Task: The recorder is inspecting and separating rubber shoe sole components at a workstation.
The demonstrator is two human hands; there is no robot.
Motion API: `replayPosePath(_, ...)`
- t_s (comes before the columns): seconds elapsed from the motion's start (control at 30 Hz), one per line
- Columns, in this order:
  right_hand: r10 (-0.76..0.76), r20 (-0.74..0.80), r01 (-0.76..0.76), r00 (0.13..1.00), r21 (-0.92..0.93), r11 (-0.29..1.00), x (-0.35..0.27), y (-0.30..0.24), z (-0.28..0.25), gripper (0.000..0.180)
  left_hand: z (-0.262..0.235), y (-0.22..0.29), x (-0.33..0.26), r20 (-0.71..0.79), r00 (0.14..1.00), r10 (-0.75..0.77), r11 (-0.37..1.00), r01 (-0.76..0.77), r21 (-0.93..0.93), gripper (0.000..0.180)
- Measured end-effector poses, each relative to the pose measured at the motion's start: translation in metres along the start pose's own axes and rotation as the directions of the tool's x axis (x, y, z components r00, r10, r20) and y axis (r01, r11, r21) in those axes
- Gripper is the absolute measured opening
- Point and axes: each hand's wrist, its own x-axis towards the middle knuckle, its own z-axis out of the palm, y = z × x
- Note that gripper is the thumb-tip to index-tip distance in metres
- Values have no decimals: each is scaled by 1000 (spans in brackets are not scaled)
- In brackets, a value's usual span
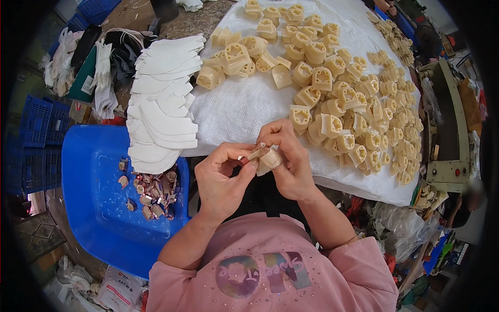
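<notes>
Just in front of my chest both hands meet on a small cream moulded piece (269, 160). My left hand (221, 179) is closed, pinching the piece's left end between thumb and fingers, with a dark red bit showing at the fingertips. From the other side my right hand (291, 164) grips the same piece, its fingers bent over the top and thumb below. Part of the piece is hidden by the fingers. Many similar cream hollow moulded pieces (322, 79) lie on a white woven sheet (234, 112), beyond and to the right of my hands.
Left of the sheet's middle runs an overlapping stack of flat white cut pieces (161, 114). Below it a blue tub (104, 218) holds shiny reddish and cream pieces (153, 192). Blue crates (41, 125) stand at far left; a greenish machine (449, 171) is at right.
</notes>
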Motion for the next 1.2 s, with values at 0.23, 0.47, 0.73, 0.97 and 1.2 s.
replayPosePath(0.23, -145, 21, 146, 989, -222, 964, 1, -6, -8, 17, 5, 6, -2, -6, 996, -90, 990, 90, 109, 13)
replayPosePath(0.47, 1, 69, -24, 998, 333, 943, -14, -2, -19, 13, 0, 18, -1, 161, 954, 253, 798, -300, 523, 9)
replayPosePath(0.73, 109, 214, -154, 971, 208, 966, -6, -12, -36, 48, -4, 4, -8, 274, 868, 413, 792, -491, 362, 20)
replayPosePath(0.97, -245, 133, 251, 960, -30, 967, -15, -22, -21, 45, -2, 9, -16, 425, 854, -299, 923, 372, -97, 62)
replayPosePath(1.2, -228, 41, 231, 973, -173, 957, -31, -12, -11, 35, 8, 0, -23, 240, 964, -114, 992, 99, 73, 49)
